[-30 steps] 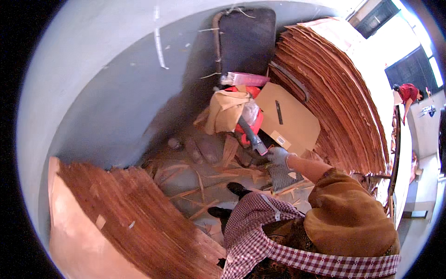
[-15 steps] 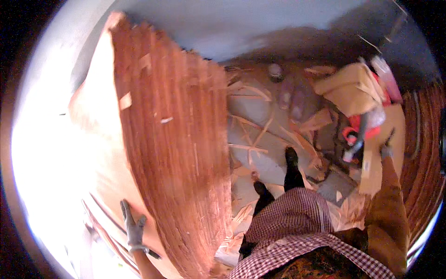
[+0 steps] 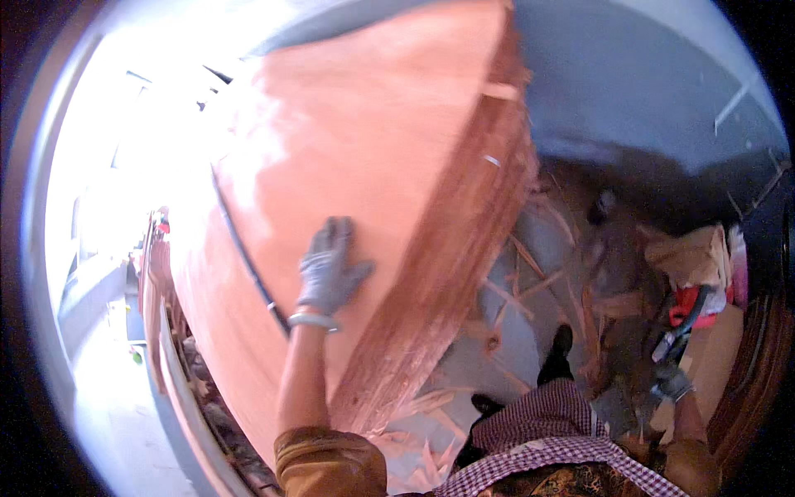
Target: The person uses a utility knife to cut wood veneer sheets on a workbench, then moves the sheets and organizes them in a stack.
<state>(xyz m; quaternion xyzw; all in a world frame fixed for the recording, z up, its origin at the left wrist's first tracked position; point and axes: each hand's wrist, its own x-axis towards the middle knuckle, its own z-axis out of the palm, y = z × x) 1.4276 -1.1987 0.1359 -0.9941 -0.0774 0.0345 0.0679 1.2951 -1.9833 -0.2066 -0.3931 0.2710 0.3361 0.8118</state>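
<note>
My left hand (image 3: 328, 269), in a grey glove, lies flat with fingers extended on the smooth orange-brown top sheet of a tall stack of thin wood veneer sheets (image 3: 373, 132). A long thin dark rod (image 3: 248, 257) lies slantwise over that sheet, its lower end beside my left wrist. Low on the right is my right hand (image 3: 672, 383), also gloved and somewhat blurred. Its fingers look curled in, and whatever they may hold is hidden. Just beyond it are a dark-and-white tool (image 3: 681, 327) and a flat cardboard piece (image 3: 714, 352).
Wood strips (image 3: 517, 302) and torn veneer scraps (image 3: 426, 451) litter the grey floor around my feet. A brown cloth-like bundle (image 3: 687, 257) sits above a red item (image 3: 696, 305) at the right. Another dark-brown stack (image 3: 758, 389) stands at the far right, and a blue-grey wall (image 3: 613, 91) rises behind.
My view has swung left, bringing more of the stack's top into sight. My left hand has moved from the sheet's near-left edge further onto it. My right hand now appears lower, nearer my body.
</note>
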